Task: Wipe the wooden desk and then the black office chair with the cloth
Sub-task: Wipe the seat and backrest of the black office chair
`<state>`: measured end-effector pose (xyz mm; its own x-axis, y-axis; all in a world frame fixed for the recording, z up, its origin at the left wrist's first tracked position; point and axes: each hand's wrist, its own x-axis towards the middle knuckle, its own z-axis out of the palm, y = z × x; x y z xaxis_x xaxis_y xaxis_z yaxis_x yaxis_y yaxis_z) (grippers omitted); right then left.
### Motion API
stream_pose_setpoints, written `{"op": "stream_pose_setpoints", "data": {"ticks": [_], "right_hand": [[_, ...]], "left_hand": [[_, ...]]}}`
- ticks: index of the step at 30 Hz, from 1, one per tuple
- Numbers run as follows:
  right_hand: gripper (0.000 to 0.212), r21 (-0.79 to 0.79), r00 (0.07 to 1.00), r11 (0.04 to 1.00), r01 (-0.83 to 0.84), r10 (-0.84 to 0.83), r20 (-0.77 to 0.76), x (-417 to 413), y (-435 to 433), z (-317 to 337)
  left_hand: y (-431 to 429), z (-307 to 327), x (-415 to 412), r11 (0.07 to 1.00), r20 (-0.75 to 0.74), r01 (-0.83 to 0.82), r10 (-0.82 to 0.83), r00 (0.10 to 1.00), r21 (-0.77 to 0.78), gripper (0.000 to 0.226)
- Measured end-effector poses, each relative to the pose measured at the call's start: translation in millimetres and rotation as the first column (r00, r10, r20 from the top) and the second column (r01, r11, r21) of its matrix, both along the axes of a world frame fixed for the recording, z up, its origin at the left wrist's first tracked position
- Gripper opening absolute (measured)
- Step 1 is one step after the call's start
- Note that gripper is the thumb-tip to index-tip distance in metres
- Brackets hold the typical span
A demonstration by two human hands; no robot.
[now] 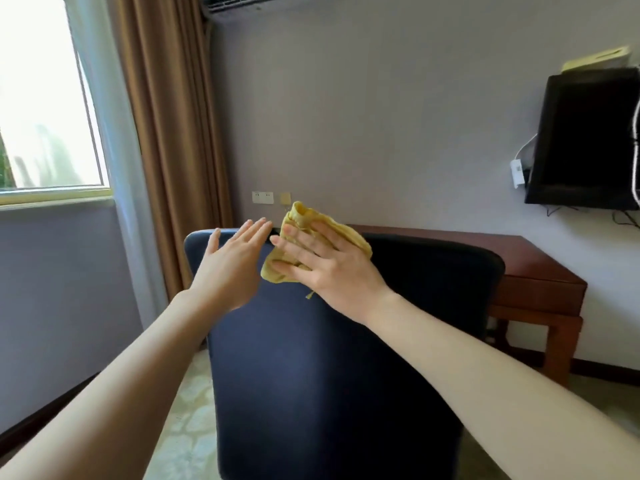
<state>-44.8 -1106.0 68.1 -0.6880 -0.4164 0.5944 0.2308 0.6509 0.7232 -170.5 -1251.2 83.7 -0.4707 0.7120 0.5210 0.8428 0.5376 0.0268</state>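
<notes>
Right hand (332, 268), fingers spread flat, presses a bunched yellow cloth (303, 214) against the upper back of the black office chair (311, 375). Left hand (232, 268), fingers straight and holding nothing, is just beside it at the backrest's top edge; whether it touches is unclear. This looks like the chair-wiping step. The next move probably calls for sweeping the cloth down the backrest while steadying the chair. Behind stands the wooden desk (519, 261), with a dark wall television (585, 140) above. No writing or brand is readable.
</notes>
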Motion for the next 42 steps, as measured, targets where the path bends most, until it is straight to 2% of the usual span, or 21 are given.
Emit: {"op": "stream_pose_setpoints", "data": {"ticks": [2, 6, 10, 13, 17, 19, 22, 25, 27, 31, 34, 35, 38, 42], "right_hand": [[0.049, 0.009, 1.000, 1.000, 0.022, -0.022, -0.019, -5, 7, -7], [0.042, -0.022, 0.983, 0.996, -0.083, 0.079, -0.164, 5, 30, -21], [0.048, -0.088, 0.971, 0.995, -0.042, 0.020, -0.239, 38, 51, -42], [0.050, -0.175, 0.946, 0.984, -0.032, -0.027, -0.322, 69, 60, -50], [0.053, -0.357, 0.941, 0.923, -0.144, 0.015, -0.339, 96, 54, -28], [0.056, -0.501, 0.946, 0.849, -0.168, -0.004, -0.325, 101, 50, -6], [0.058, -0.750, 0.978, 0.651, -0.120, -0.051, -0.201, 101, 45, 22], [0.051, -0.885, 0.994, 0.458, -0.080, -0.029, -0.104, 96, 53, 43], [0.043, -0.949, 0.998, 0.310, -0.058, 0.045, -0.046, 93, 62, 55], [0.027, -0.979, 0.965, 0.177, 0.103, 0.219, 0.141, 83, 83, 71], [0.018, -0.958, 0.908, 0.077, 0.277, 0.305, 0.287, 76, 93, 89], [0.017, -0.946, 0.898, 0.071, 0.316, 0.301, 0.322, 76, 91, 90], [0.013, -0.935, 0.893, -0.003, 0.354, 0.298, 0.337, 73, 88, 95], [0.009, -0.915, 0.889, -0.101, 0.390, 0.299, 0.345, 71, 83, 101]], "left_hand": [[-3, -2, -4, 0.999, -0.021, 0.028, -0.027, 0.999, 0.041, 0.084], [-2, -3, -10, 0.995, -0.065, 0.054, -0.048, 0.997, 0.090, 0.081], [1, 1, -12, 0.986, -0.153, 0.070, -0.046, 0.987, 0.149, 0.050], [5, 7, -10, 0.970, -0.233, 0.093, -0.040, 0.972, 0.224, 0.029], [20, 15, 5, 0.949, -0.246, 0.185, -0.121, 0.962, 0.254, 0.030], [36, 19, 21, 0.935, -0.225, 0.260, -0.207, 0.952, 0.240, 0.036], [58, 24, 44, 0.922, -0.212, 0.347, -0.310, 0.927, 0.169, 0.044], [78, 28, 52, 0.908, -0.207, 0.396, -0.365, 0.908, 0.138, 0.046], [88, 34, 50, 0.899, -0.187, 0.418, -0.392, 0.901, 0.130, 0.044], [95, 44, 37, 0.848, -0.073, 0.524, -0.520, 0.851, 0.076, 0.044], [92, 53, 35, 0.856, -0.035, 0.516, -0.516, 0.856, -0.005, 0.039], [89, 51, 38, 0.860, -0.026, 0.511, -0.511, 0.859, -0.010, 0.036], [89, 51, 42, 0.869, 0.067, 0.495, -0.494, 0.867, 0.004, 0.032], [85, 58, 49, 0.917, 0.220, 0.396, -0.397, 0.891, 0.052, 0.033]]}}
